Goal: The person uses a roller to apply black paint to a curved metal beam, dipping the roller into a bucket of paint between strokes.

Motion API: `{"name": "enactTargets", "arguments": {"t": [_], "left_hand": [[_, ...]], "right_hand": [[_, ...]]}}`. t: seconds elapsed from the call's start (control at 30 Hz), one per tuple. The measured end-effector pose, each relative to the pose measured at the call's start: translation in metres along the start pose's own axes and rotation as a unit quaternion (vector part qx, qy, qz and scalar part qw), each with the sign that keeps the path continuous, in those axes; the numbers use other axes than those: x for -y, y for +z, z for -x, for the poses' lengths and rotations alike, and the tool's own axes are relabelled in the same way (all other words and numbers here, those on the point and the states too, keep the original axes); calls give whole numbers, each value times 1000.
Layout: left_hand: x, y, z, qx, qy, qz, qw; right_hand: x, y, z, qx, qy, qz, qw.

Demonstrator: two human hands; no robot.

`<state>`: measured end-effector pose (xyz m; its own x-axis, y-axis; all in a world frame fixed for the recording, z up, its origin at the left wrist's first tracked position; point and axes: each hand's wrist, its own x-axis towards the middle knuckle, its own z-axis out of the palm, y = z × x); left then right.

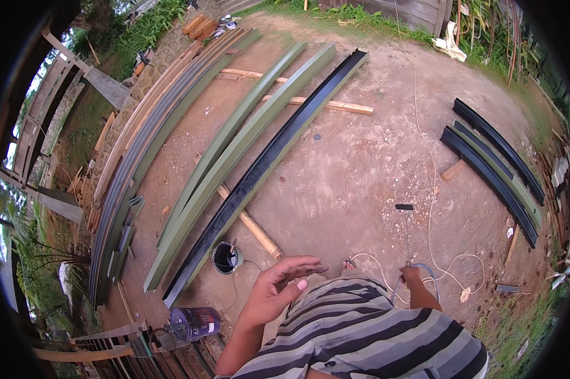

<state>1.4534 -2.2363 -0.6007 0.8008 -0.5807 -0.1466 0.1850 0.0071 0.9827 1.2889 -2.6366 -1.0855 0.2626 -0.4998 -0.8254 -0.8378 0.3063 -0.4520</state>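
My right hand (410, 273) is closed at the end of a thin rod. The rod runs forward to a short black paint roller (404, 207) over the dirt ground. My left hand (278, 284) is raised in front of my striped shirt, fingers stretched out and holding nothing. Beyond it stands a bucket (226, 258) with dark paint and a handle sticking out. The closest long metal beam (266, 151) has a black inner face and green edges. Two green beams (241, 145) lie to its left.
Wooden poles (260, 234) lie under the beams. More beams (165, 114) are stacked at the far left, and shorter black and green ones (493, 177) rest at the right. A pale cord (431, 189) winds across the ground by my feet. A clear purplish container (196, 323) stands lower left.
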Motion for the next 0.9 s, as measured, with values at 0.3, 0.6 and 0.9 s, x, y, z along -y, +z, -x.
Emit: {"name": "enactTargets", "arguments": {"t": [0.3, 0.6, 0.9], "left_hand": [[-107, 74, 10, 234, 421, 184, 857], [-74, 90, -6, 166, 471, 257, 828], [-106, 92, -39, 45, 508, 233, 828]], "right_hand": [[-30, 23, 15, 22, 66, -67, 995], [-27, 15, 36, 62, 28, 42, 997], [-12, 32, 27, 80, 25, 0, 996]]}}
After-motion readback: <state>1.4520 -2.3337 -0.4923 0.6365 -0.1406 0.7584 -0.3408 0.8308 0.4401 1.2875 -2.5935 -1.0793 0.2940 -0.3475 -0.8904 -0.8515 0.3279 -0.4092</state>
